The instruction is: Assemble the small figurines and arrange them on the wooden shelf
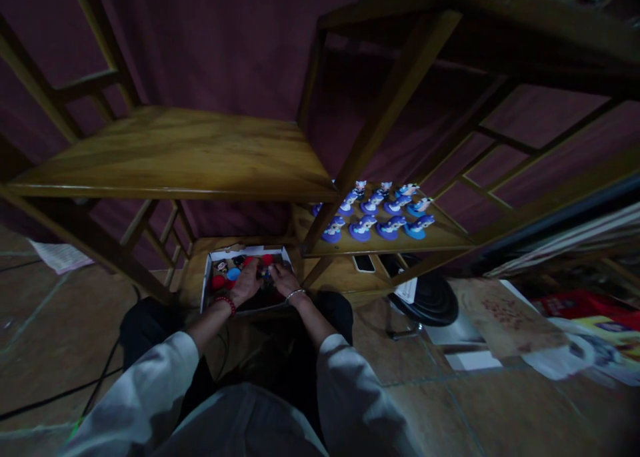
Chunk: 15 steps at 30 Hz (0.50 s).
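Note:
Both my hands reach into a shallow white box [205, 285] on the low wooden shelf. Inside lie small figurines, with a red round piece [219, 281] and a blue round piece [233, 274] showing at the left. My left hand [247, 283], with a red bead bracelet at the wrist, has its fingers curled inward over the contents. Facing it, my right hand [284, 281] wears a silvery bracelet and is also bent, fingertips close to the left ones. Something small and dark-coloured sits between the fingertips; dim light hides what it is.
On the right-hand shelf [345, 247] stand several purple-and-white figurines [363, 227] in rows. A bare wooden shelf board [200, 153] spans above the box. A phone [364, 263] lies lower right, near a black round stool [430, 300]. Cardboard [505, 317] and plastic bags [575, 350] lie farther right.

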### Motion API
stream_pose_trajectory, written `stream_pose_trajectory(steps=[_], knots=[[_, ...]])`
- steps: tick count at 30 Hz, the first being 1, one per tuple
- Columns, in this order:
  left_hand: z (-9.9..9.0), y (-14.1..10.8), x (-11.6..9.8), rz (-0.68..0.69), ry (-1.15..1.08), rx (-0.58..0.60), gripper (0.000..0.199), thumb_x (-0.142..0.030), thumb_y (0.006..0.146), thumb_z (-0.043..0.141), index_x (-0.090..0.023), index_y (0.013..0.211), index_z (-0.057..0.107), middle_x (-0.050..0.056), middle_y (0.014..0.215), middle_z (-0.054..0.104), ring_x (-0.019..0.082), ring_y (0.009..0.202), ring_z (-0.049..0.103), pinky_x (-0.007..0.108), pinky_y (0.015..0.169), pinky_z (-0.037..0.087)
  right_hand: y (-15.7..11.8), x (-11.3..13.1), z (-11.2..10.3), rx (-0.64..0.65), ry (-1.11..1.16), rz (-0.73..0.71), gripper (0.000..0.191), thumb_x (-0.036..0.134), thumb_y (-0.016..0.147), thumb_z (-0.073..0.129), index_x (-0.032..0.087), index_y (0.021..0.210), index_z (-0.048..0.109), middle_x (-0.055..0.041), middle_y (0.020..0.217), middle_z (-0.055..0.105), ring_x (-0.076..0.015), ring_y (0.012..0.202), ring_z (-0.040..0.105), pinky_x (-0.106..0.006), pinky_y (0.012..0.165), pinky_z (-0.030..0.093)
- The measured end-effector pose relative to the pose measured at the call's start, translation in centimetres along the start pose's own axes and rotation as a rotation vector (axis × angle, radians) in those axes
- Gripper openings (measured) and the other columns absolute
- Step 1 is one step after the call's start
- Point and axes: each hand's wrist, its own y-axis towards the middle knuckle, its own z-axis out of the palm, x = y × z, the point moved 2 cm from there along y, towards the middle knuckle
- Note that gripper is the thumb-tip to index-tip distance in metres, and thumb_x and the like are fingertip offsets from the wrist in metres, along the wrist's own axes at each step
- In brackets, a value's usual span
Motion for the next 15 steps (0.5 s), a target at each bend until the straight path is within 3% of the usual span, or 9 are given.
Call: stream_pose_trajectory(steps=[5,9,15], knots=[[-0.4,-0.9,-0.4,0.078,-0.061,-0.051,0.054,-0.001,0.068,0.050,-0.017,0.119,0.043,0.009,0.123,0.049,0.019,0.121,0.039,0.036,0.103,0.030,0.0,-0.4,0.5,-0.001,0.341,0.026,0.036,0.039,0.081,0.047,0.020,0.111,0.054,-0.0035,0.105,0.062,-0.0132,0.085,0.060,-0.024,0.073,0.048],[-0.6,-1.5,-0.4,0.104,-0.115,-0.064,0.059,0.001,0.066,0.052,-0.019,0.121,0.043,0.008,0.124,0.048,0.018,0.120,0.039,0.034,0.102,0.032,0.1,-0.6,0.9,0.018,0.537,0.038,0.038,0.035,0.076,0.055,0.017,0.108,0.056,-0.0052,0.103,0.063,-0.0155,0.088,0.060,-0.026,0.073,0.049],[-0.2,-1.6,0.7,-0.024,-0.271,-0.093,0.049,-0.002,0.070,0.050,-0.014,0.117,0.048,0.011,0.115,0.054,0.016,0.091,0.059,0.034,0.085,0.047,0.3,-0.7,1.0,-0.041,0.694,0.024,0.033,0.032,0.069,0.060,0.022,0.100,0.062,-0.0019,0.098,0.064,-0.0162,0.088,0.059,-0.026,0.070,0.049]])
